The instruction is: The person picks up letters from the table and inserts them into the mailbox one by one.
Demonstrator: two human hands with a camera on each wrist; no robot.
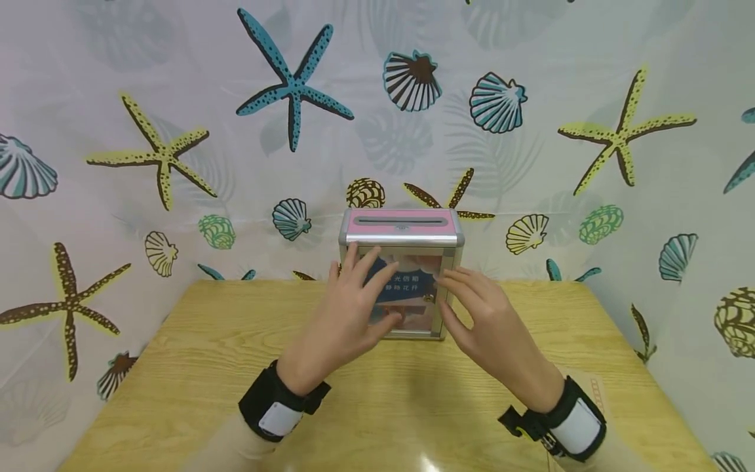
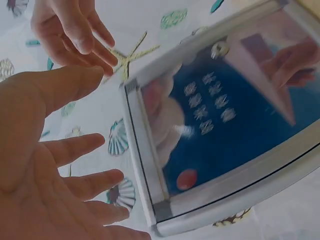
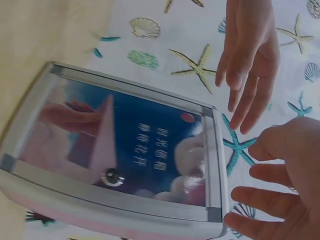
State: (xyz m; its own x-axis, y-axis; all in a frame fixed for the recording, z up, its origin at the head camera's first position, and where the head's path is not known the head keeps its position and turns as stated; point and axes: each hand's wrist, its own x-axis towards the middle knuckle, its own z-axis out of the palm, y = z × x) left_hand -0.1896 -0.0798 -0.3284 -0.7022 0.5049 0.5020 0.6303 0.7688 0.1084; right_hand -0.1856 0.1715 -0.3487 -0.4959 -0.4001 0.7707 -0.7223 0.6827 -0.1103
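A small letter box (image 1: 407, 226) with silver edges and a pink top stands upright at the back of the table. A slot runs along its top, and its front panel (image 2: 200, 145) carries a blue picture with white characters and a small round lock (image 3: 113, 177). In the head view my left hand (image 1: 348, 308) overlaps the left part of the front, fingers spread. My right hand (image 1: 486, 314) is at the box's right edge with its fingers extended. Both wrist views show the palms facing each other beside the box, nothing held in either hand (image 3: 285, 185).
The box stands on a light wooden table (image 1: 236, 341). Behind it and at both sides hangs a white cloth (image 1: 377, 144) printed with starfish and shells. A pale paper, envelope-like piece (image 1: 592, 387) lies on the table at the right, partly covered by my right wrist.
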